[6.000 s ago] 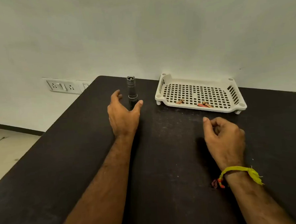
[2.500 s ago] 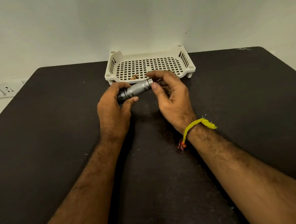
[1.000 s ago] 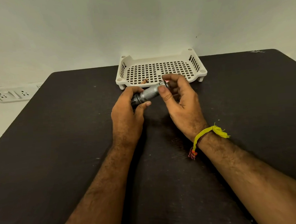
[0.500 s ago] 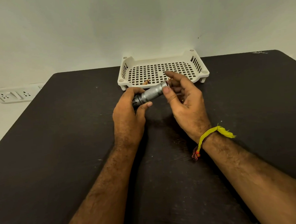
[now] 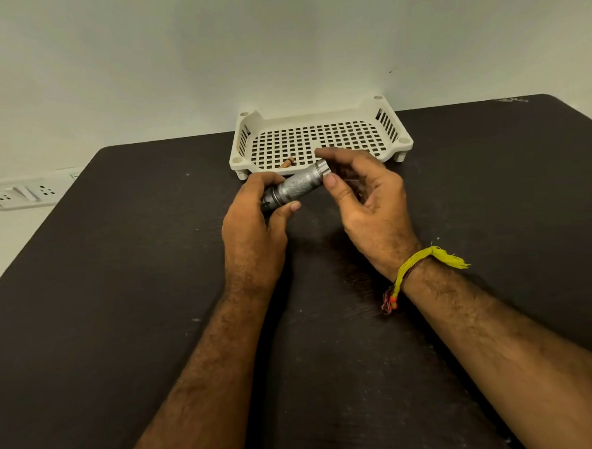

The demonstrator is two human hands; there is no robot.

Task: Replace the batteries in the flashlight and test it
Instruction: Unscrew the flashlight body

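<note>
Flashlight [image 5: 297, 187] gripped at head end in my left hand [image 5: 253, 226], right hand [image 5: 365, 193] fingertips pinching its tail end.

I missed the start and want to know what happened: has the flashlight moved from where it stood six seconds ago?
Yes. The flashlight, then upright left of the tray, now lies lifted before the tray's front.

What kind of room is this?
Probably a plain indoor workspace: a dark table against a bare wall, wall sockets beside it, and a white plastic tray.
</note>
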